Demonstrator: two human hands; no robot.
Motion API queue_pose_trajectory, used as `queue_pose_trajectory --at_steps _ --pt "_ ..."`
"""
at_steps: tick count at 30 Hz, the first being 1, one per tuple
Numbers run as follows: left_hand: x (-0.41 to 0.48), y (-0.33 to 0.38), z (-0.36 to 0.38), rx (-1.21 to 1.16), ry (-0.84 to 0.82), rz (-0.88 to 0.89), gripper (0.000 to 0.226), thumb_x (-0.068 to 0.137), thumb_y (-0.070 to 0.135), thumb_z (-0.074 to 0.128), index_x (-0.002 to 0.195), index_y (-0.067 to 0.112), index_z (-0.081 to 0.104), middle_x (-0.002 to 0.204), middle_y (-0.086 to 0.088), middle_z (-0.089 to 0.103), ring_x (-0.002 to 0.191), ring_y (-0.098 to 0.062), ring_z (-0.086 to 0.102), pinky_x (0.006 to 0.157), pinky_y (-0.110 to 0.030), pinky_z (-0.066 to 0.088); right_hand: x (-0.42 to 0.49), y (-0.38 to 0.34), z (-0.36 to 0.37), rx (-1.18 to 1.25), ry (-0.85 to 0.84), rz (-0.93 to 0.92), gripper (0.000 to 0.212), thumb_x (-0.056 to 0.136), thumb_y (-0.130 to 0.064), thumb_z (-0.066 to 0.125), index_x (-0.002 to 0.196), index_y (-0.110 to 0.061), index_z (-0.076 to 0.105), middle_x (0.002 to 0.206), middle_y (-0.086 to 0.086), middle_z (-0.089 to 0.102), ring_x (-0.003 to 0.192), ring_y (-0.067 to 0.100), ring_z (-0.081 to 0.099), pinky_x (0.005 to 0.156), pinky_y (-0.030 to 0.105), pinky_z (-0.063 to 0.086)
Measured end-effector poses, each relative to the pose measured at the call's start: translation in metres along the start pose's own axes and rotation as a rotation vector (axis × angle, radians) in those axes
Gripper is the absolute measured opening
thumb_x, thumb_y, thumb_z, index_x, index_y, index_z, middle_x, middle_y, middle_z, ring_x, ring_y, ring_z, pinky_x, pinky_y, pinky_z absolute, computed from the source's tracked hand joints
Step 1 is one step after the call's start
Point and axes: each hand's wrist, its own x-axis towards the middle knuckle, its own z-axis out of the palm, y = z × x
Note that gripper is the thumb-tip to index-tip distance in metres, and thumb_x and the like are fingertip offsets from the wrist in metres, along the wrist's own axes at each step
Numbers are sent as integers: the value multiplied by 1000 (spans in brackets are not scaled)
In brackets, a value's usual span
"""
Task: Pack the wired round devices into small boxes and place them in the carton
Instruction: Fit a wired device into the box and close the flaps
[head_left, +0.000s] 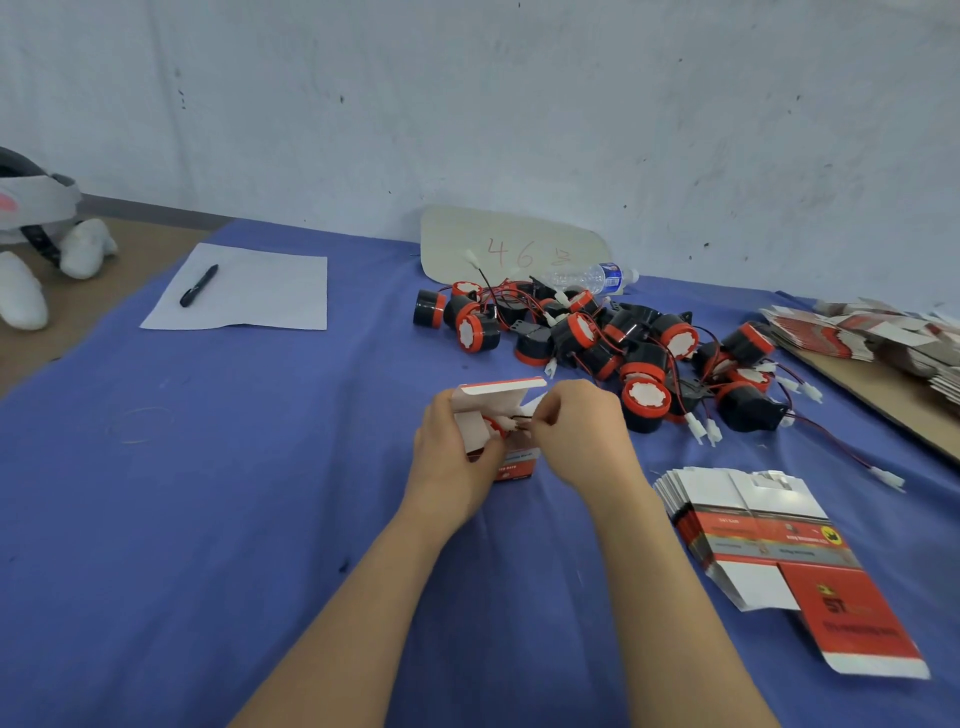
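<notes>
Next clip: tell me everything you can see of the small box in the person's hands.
The small box looks like thin printed card, red outside, white inside. Its top flap stands open. The left hand grips it from the left, over the blue cloth. A red-rimmed round device sits in its mouth, and the right hand pinches that device's wire at the opening. Whether its base rests on the cloth is unclear.

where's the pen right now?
Head view, far left: the pen lies on the white sheet of paper on the blue cloth, well left of the pile of round devices.
</notes>
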Motion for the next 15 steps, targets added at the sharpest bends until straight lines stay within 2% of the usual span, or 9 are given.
queue_pose_trajectory --at_steps 1,3,8,15 --pt "0 0 0 -2 -4 -3 41 88 13 61 118 27 38 125 0 47 118 -20 48 97 -40 47 -2 1 0 24 22 -25 18 82 2 48 82 12 63 87 29 65 72 44 53 61 42 50" --pt "-1 1 -1 10 -12 -17 42 88 13 61 122 24 38 127 0 46 119 -20 47 98 -40 46 -6 4 3 49 57 -66 18 84 1 51 84 12 65 87 29 65 85 44 58 70 51 51" --pt "-1 3 0 50 1 -22 46 89 13 61 129 16 39 129 -1 46 120 -20 46 101 -39 43 -10 9 15 90 154 -97 17 91 -6 52 106 -10 61 92 8 68 86 28 59 70 40 49" --pt "-3 3 0 50 3 -10 42 88 12 61 125 15 41 126 -2 47 118 -20 47 100 -37 43 -13 10 28 134 142 -61 17 91 -5 51 94 -7 68 91 8 68 86 26 60 74 41 50"
